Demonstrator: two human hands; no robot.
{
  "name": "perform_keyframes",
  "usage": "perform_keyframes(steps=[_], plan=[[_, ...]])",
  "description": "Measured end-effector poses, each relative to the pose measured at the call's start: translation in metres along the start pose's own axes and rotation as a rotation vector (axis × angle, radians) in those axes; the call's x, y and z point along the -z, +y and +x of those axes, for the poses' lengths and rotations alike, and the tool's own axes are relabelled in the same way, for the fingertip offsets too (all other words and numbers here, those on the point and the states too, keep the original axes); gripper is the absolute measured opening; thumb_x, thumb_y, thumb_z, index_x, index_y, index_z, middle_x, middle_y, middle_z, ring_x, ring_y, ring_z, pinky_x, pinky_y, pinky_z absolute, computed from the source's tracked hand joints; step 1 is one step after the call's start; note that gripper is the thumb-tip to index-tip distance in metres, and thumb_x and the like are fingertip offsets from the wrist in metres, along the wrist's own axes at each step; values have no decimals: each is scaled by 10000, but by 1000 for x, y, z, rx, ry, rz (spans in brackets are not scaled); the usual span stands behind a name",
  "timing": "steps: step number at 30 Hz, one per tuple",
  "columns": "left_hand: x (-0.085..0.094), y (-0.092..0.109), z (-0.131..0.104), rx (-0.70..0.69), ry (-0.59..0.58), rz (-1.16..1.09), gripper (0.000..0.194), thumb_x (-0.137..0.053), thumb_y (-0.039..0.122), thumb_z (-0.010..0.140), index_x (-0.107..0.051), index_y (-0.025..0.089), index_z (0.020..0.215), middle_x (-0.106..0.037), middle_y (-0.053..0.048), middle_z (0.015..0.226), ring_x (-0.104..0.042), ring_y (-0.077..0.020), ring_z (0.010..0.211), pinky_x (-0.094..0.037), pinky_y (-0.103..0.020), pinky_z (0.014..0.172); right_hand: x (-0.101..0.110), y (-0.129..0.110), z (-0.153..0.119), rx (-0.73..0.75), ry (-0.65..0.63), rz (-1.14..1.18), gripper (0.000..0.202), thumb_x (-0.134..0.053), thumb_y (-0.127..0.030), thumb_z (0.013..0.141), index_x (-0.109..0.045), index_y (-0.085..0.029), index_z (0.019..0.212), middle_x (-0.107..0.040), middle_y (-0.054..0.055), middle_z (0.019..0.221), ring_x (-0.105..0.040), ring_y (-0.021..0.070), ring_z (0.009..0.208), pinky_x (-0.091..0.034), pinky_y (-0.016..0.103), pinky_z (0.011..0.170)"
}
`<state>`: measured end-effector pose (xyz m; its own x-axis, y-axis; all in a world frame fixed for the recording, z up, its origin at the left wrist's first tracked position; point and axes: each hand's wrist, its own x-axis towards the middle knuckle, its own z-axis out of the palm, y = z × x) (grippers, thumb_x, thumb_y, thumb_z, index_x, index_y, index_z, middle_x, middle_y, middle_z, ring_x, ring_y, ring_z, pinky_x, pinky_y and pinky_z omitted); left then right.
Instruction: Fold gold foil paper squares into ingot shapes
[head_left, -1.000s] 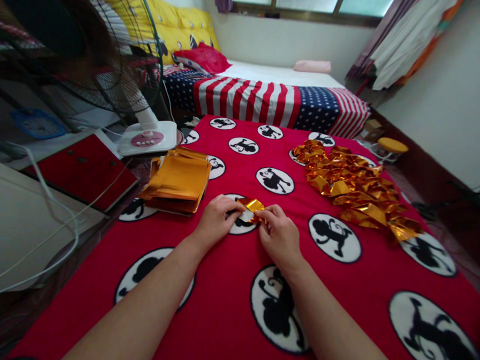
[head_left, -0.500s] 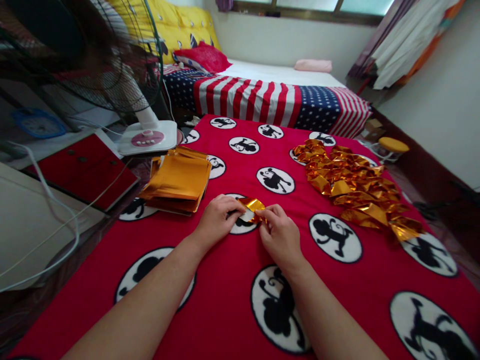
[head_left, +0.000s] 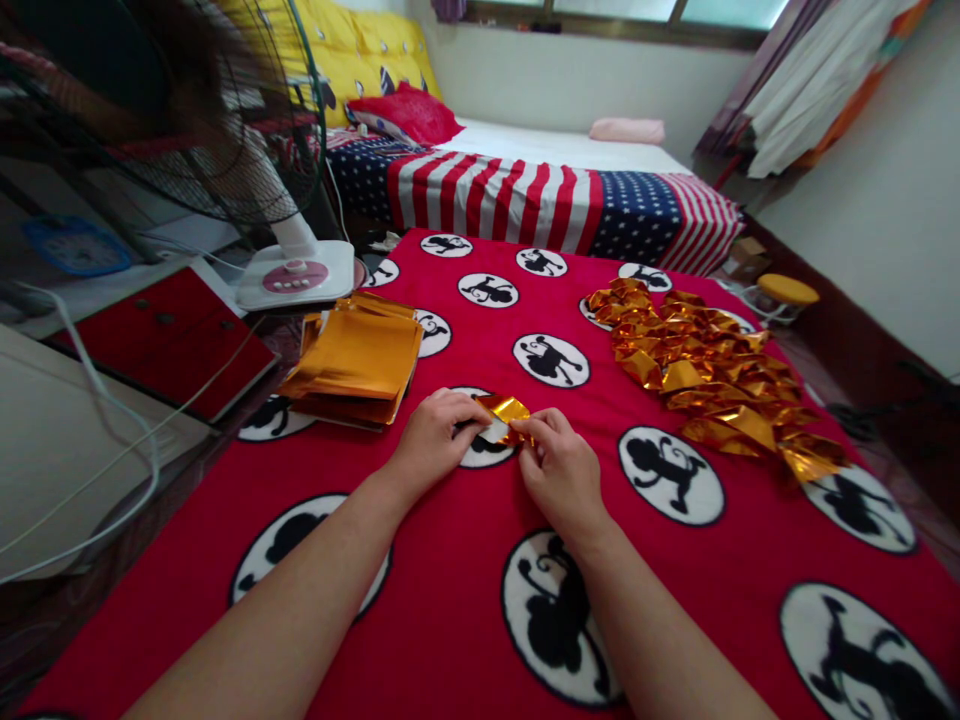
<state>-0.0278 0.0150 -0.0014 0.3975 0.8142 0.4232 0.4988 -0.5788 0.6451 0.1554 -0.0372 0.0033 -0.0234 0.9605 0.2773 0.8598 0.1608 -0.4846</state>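
Note:
A small folded piece of gold foil paper [head_left: 508, 409] is held between my two hands, low over the middle of the red cloth [head_left: 457, 540]. My left hand [head_left: 439, 437] pinches its left end between thumb and fingers. The right end is gripped by the fingertips of my right hand [head_left: 559, 460]. To the left lies a stack of flat gold foil sheets [head_left: 360, 355], slightly uneven at the edges. On the right, several folded gold foil pieces [head_left: 690, 365] lie close together in rows. My fingers cover parts of the held piece.
An electric fan [head_left: 296, 270] stands beyond the stack at the left, near a red panel [head_left: 165, 340] and a white cable [head_left: 150, 440]. A bed with a striped, starred cover [head_left: 495, 200] is at the back. A yellow stool [head_left: 787, 290] stands at the right.

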Motion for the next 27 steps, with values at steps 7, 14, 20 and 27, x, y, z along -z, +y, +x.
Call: perform_keyframes(steps=[7, 14, 20, 27], plan=[[0, -1, 0, -2, -1, -3, 108, -665, 125, 824, -734, 208, 838, -738, -27, 884, -624, -180, 864, -466, -330, 822, -1, 1, 0, -1, 6, 5, 308, -527, -106, 801, -702, -243, 1013, -643, 14, 986, -603, 138, 741, -382, 243, 604], [-1, -2, 0, -6, 5, 0, 105, -665, 128, 825, -733, 207, 837, -736, -27, 879, -623, -179, 862, -466, -327, 814, 0, 0, 0, -2, -7, 9, 294, -525, -111, 807, -704, -235, 1005, -638, 16, 979, -591, 131, 716, -385, 245, 602], [-1, -3, 0, -4, 5, 3, 114, -666, 122, 817, -735, 211, 838, -735, -30, 878, -622, -182, 864, -471, -328, 812, 1, -1, 1, -5, -4, 8, 294, -529, -111, 802, -704, -239, 1001, -637, 10, 972, -584, 130, 706, -375, 243, 591], [-1, -1, 0, -7, 8, 6, 109, -663, 126, 820, -731, 210, 834, -736, -29, 872, -626, -181, 858, -471, -329, 820, 0, 1, 1, -6, -7, -1, 300, -524, -116, 804, -700, -240, 1013, -640, 12, 992, -589, 131, 723, -370, 242, 595]])
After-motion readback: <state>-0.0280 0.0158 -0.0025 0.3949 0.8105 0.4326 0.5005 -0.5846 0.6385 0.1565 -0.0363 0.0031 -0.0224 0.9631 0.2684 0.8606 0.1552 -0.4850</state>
